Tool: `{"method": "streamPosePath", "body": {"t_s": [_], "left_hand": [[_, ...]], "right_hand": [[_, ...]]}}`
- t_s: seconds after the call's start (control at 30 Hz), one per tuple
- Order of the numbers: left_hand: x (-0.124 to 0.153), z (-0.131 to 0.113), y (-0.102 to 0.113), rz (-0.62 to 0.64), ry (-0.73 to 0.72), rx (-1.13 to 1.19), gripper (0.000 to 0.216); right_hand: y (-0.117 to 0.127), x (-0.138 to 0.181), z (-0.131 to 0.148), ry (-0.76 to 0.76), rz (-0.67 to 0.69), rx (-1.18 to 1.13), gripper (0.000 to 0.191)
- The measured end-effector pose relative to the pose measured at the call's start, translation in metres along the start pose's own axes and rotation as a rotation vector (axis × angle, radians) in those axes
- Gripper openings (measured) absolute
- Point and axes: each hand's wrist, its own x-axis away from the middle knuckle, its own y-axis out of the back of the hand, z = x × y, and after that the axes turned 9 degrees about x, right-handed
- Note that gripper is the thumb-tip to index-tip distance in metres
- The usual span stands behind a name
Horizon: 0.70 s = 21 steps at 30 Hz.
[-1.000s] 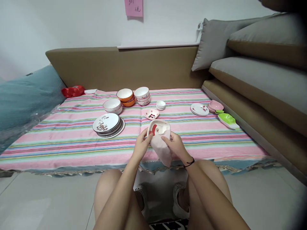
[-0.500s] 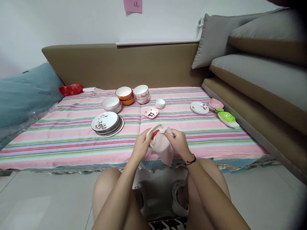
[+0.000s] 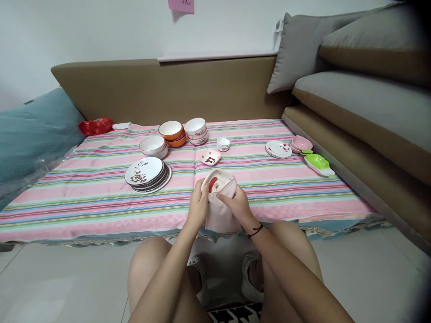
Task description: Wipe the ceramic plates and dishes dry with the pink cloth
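A small white dish with a red picture inside (image 3: 217, 181) is tilted up between both my hands, just over the near edge of the striped cloth (image 3: 101, 202). My left hand (image 3: 198, 207) grips its left rim, fingers closed. My right hand (image 3: 237, 207) presses a pale pink cloth (image 3: 220, 214) against the dish's lower side, fingers closed on it. The cloth hangs down below the dish.
On the striped cloth stand a stack of flowered plates (image 3: 146, 172), white and orange bowls (image 3: 171, 133), a small pink dish (image 3: 209, 156), tiny saucers (image 3: 223, 143), small plates (image 3: 279, 149) and a green dish (image 3: 318, 163). Sofa cushions (image 3: 363, 98) rise at the right.
The dish has tipped back up so its red picture shows more, and my right hand has slid the pink cloth lower along it. The view has shifted slightly.
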Motion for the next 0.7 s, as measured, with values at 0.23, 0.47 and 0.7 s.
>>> {"method": "streamPosePath", "body": {"t_s": [0.23,0.47,0.7], "left_hand": [[0.001,-0.01,0.005,0.098,-0.125,-0.242,0.032],[0.003,-0.013,0.007,0.129,-0.113,-0.352,0.032],[-0.004,-0.013,0.009,0.068,-0.006,-0.023,0.036]], "right_hand": [[0.02,-0.007,0.013,0.122,-0.13,0.28,0.044],[0.028,-0.005,0.012,0.202,-0.115,0.355,0.05],[0.021,-0.009,0.003,0.241,-0.006,0.198,0.034]]}}
